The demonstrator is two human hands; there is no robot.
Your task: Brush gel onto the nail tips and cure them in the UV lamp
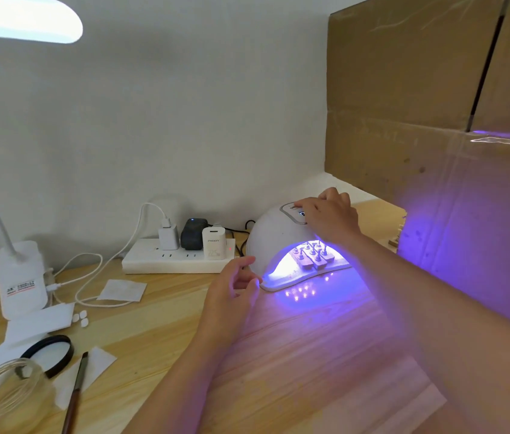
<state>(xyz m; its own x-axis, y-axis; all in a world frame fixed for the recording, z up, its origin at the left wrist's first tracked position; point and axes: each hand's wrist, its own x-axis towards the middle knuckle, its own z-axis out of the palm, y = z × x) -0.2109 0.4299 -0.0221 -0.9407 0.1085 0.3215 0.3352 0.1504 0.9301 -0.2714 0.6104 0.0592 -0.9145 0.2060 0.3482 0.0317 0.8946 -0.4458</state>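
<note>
Nail tips [311, 252] in lamp glare too small; glass jar [3, 393] cut by edge.

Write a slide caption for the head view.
Right hand presses the lit UV lamp curing nail tips.

Right arm reaches far and up from the near right, bare forearm blurred; right hand [328, 216] is palm down, fingers bent, fingertips [299, 204] pressing downward. Left arm comes in from near centre; left hand [234, 281] hovers lower and left of it, fingers loosely curled, holding nothing.
</note>
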